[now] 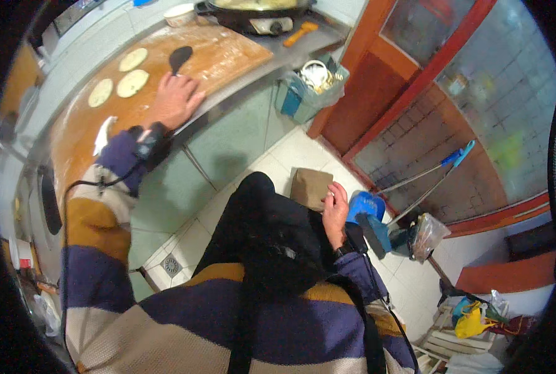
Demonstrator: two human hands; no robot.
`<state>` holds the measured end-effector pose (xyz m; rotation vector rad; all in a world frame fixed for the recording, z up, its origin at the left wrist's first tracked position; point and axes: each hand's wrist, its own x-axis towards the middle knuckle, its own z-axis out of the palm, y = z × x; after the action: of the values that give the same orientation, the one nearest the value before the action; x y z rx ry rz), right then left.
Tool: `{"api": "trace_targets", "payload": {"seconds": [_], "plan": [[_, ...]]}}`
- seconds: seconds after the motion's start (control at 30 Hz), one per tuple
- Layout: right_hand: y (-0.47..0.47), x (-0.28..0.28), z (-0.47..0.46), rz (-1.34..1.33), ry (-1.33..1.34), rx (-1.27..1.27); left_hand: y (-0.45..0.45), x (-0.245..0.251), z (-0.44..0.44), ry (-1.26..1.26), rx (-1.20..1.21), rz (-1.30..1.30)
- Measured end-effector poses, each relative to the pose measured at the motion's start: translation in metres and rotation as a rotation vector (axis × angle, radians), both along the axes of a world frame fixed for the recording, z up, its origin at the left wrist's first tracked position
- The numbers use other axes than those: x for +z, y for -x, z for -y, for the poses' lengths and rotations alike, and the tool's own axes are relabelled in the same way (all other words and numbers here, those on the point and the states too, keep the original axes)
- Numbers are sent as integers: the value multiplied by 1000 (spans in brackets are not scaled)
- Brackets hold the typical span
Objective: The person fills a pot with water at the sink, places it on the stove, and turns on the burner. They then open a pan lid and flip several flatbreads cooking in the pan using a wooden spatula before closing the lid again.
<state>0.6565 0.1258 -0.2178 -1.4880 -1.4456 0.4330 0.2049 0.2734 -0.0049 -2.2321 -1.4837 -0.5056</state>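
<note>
My left hand (177, 100) is palm down over the near edge of a floured wooden board (231, 53). From under its fingertips extends the dark head of a black spatula or spoon (180, 58); the handle is hidden by the hand, so a grip on it cannot be made out. Several flat, round dough pieces (133, 84) lie on the board, left of the hand. A crumpled white cloth or paper (104, 134) is beside my left wrist. My right hand (335, 210) hangs low by my leg, fingers loosely bent, with nothing visible in it.
At the counter's back stand a black electric pan (271, 21) and a white bowl (179, 15); an orange tool (301, 33) lies nearby. A waste bin (310, 93) hangs or stands at the counter's edge. On the floor are a brown box (309, 187) and a blue dustpan (367, 205).
</note>
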Motion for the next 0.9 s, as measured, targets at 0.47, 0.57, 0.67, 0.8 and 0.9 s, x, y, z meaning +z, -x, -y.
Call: {"api": "trace_targets", "payload": {"seconds": [0.47,0.57,0.67,0.8,0.9], "plan": [[56,78,-21,71,-120,209,2,-3,5,-76,-31,71],[62,82,-28,130,-137,233,1,0,8,-22,-1,68],[69,85,-33,157,-105,259,0,3,8,-17,-14,84],[90,86,-56,142,-12,333,0,7,9,47,16,74],[108,82,-86,196,18,409,-1,10,9,12,-27,125]]}}
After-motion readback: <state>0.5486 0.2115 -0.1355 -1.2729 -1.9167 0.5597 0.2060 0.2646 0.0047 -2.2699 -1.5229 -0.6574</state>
